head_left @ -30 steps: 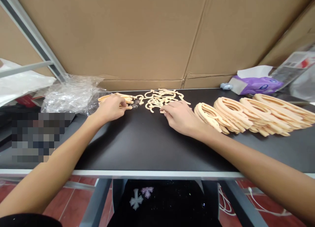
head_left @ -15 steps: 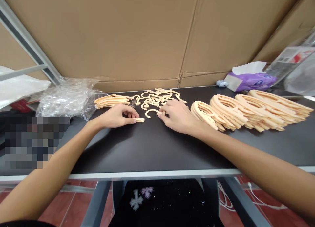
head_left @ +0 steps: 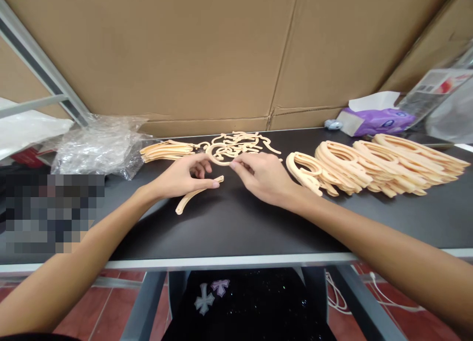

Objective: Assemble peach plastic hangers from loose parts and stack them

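My right hand (head_left: 260,176) pinches a curved, hook-shaped pale wooden piece (head_left: 219,161) between thumb and fingertips, above the dark table. The hook's far curve reaches the index finger of my left hand (head_left: 185,176). The left thumb stretches across a slightly curved pale strip (head_left: 188,199) with small holes near its ends; thumb and fingers stand apart. Just behind both hands lies a loose heap of thin curled wooden pieces (head_left: 240,141). A stack of similar strips (head_left: 166,151) sits beyond my left hand.
Several stacks of pale pieces with round openings (head_left: 340,166) stand at the right. Crumpled clear plastic (head_left: 96,146) lies at the left, and a purple tissue pack (head_left: 379,121) at the back right. Cardboard (head_left: 185,60) rises behind the table (head_left: 258,232).
My right hand has raised the hook piece and brought its curve to my left index finger. The strip at my left hand has turned and slid forward under the thumb; the left fingers have parted.
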Motion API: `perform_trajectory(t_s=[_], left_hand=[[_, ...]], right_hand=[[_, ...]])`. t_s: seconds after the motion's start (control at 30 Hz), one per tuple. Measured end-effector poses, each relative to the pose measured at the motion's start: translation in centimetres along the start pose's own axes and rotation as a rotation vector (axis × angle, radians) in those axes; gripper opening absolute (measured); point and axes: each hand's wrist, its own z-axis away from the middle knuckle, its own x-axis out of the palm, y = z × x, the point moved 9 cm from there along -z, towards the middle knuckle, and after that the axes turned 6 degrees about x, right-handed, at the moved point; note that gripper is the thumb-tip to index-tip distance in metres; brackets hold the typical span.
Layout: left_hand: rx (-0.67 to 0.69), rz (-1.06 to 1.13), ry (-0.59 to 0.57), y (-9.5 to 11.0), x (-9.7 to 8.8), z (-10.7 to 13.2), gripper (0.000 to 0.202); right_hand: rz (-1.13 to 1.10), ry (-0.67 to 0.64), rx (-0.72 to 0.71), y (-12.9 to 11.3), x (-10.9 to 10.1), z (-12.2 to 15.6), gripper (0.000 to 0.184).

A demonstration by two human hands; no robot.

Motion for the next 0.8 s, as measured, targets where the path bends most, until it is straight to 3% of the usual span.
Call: perform_trajectory(t_s=[0.17, 0.33, 0.43, 0.53, 0.67, 0.8], left_hand=[[0.067, 0.137, 0.047, 1.6, 0.0, 0.1, 0.032], [0.036, 0.279, 0.173, 0.9, -1.2, -0.1, 0.024], [0.023, 0.286, 0.288, -0.2, -2.3, -0.1, 0.023], [0.008, 0.267, 0.347, -1.2, -2.9, -0.1, 0.022], [0.002, 0.276, 0.345, -2.0, -3.1, -0.3, 0.021], [-0.009, 0.268, 0.344, -2.2, -3.2, -0.3, 0.019]], right_hand=[[-0.247, -0.031, -0.115, -2.3, 1.0, 1.2, 0.023], [-0.343, -0.075, 0.009, -1.4, 1.6, 1.0, 0.026], [-0.243, -0.096, 0.015, -0.9, 2.1, 1.0, 0.038], [-0.050, -0.160, -0.113, -1.6, 2.9, 1.3, 0.038], [0.078, -0.307, -0.185, -2.4, 4.1, 1.8, 0.037], [0.116, -0.338, -0.169, -2.4, 4.1, 1.7, 0.028]])
